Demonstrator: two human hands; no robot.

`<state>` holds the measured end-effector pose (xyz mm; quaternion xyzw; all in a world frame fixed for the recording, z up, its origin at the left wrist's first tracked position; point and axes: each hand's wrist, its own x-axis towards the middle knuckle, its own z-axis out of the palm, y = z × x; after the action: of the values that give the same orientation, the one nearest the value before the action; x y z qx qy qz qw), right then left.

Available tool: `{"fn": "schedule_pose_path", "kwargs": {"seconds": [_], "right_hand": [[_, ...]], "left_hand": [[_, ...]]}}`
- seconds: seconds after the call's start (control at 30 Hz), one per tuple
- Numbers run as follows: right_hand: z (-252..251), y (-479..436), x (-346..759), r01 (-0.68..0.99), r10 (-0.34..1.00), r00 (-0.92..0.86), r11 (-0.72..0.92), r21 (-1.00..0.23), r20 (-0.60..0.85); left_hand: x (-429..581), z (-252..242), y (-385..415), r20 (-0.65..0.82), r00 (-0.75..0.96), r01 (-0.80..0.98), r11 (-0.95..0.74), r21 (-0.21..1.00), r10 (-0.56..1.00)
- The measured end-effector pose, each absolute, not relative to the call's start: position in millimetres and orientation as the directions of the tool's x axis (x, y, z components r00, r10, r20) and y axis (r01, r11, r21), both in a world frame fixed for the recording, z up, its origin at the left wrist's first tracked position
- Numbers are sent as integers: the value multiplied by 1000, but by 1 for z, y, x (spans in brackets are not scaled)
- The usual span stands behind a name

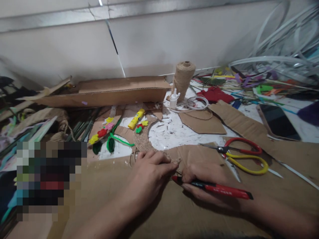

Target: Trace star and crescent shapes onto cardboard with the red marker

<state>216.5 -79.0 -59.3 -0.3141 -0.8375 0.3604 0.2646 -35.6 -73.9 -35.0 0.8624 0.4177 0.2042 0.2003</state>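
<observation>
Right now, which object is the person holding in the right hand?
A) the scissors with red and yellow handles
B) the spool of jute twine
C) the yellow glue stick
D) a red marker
D. The fingers of the right hand wrap around the red marker, while the scissors lie apart on the cardboard.

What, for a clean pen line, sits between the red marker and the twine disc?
The left hand: its fingers cover the twine disc's near edge, beyond the tip of the right hand's red marker.

A spattered white table (171,132) holds cardboard pieces (201,121) — and a jute spool (183,79).
</observation>
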Motion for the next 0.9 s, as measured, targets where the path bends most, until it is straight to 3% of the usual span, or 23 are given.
{"fn": "schedule_pose_path", "kwargs": {"seconds": [0.33,0.9], "right_hand": [[-53,-78,214,285,718,-668,489,-824,195],[-52,-79,209,303,709,-674,522,-798,208]], "left_hand": [[-34,-35,-75,196,568,638,-578,509,799],[-36,-39,-76,196,570,628,-577,523,798]]}}
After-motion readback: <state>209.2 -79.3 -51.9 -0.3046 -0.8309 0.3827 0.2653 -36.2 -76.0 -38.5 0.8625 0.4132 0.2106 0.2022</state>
